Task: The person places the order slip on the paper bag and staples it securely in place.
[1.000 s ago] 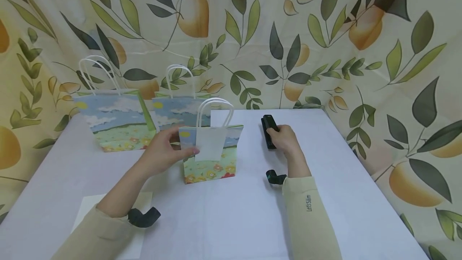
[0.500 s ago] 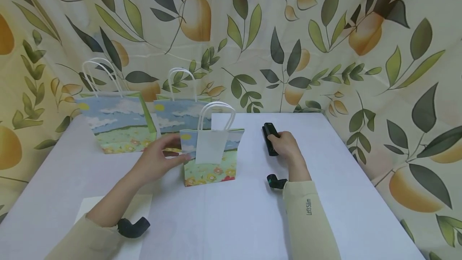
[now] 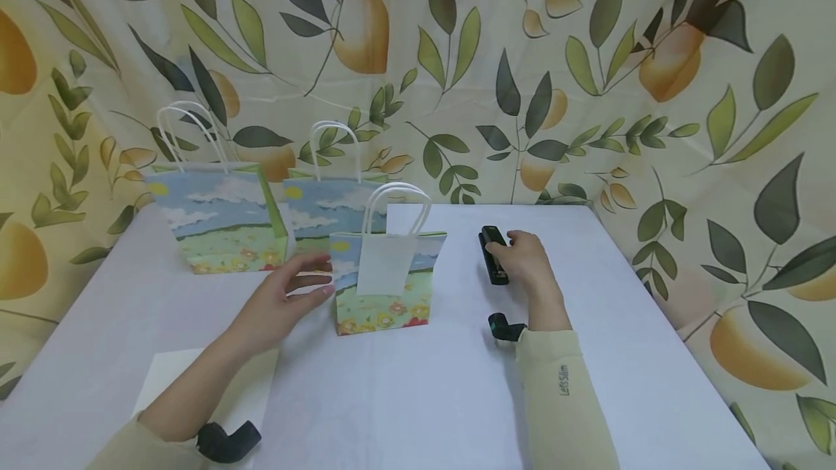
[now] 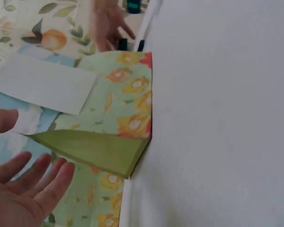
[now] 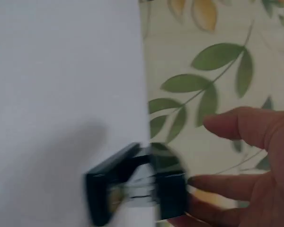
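Note:
A small paper gift bag [image 3: 385, 310] with white handles, a sky-and-flower print and a white card [image 3: 384, 270] on its front stands upright mid-table. At its left side is my left hand [image 3: 277, 307], its fingers spread and holding nothing; in the left wrist view a gap shows between the fingers and the bag's green side fold [image 4: 97, 149]. My right hand [image 3: 532, 263] is beside a black stapler [image 3: 494, 256] lying on the table. In the right wrist view its thumb is lifted away, while the lower fingers are against or right behind the stapler [image 5: 173, 194].
Two more printed bags stand behind: a wider one [image 3: 222, 220] at the back left and another [image 3: 336, 201] partly hidden by the front bag. A white sheet [image 3: 173, 372] lies under the left forearm. A patterned cloth [image 3: 451, 114] hangs behind the white table [image 3: 431, 405].
My left hand has let go of the front bag and drawn back to the left. The right hand's fingers have loosened from the stapler, which now lies on the table slightly nearer me.

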The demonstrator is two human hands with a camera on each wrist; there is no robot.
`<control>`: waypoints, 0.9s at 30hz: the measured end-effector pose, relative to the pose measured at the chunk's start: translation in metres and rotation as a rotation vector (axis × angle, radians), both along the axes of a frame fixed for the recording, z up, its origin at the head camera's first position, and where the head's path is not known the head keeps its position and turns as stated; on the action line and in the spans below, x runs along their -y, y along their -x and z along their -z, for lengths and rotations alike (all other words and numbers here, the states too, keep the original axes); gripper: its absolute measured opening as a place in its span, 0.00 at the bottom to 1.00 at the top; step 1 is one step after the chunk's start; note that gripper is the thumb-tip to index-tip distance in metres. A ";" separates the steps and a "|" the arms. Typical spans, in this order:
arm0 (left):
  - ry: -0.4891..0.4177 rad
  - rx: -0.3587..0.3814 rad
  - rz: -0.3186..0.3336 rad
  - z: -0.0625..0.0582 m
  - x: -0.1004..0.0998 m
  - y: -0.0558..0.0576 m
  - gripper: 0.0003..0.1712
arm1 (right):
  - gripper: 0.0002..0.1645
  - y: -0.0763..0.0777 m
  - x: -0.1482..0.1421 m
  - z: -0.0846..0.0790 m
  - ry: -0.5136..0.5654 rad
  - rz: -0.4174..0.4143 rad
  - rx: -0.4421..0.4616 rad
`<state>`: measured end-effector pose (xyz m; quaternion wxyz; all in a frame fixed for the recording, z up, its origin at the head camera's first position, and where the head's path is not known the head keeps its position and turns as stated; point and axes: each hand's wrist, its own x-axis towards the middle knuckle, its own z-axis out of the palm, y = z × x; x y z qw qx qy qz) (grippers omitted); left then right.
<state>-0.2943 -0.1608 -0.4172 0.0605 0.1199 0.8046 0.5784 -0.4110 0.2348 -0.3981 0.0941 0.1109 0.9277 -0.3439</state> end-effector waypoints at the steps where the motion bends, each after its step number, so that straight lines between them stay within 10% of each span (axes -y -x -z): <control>1: -0.004 0.006 0.001 0.000 -0.001 -0.002 0.33 | 0.43 -0.003 0.002 -0.005 -0.012 -0.020 -0.020; 16: 0.096 0.081 0.140 -0.006 -0.012 -0.025 0.54 | 0.39 -0.027 0.033 -0.041 0.190 -0.519 -0.023; 27: 0.160 0.163 0.194 -0.012 -0.019 -0.037 0.60 | 0.11 -0.027 0.055 -0.026 0.235 -0.553 -0.052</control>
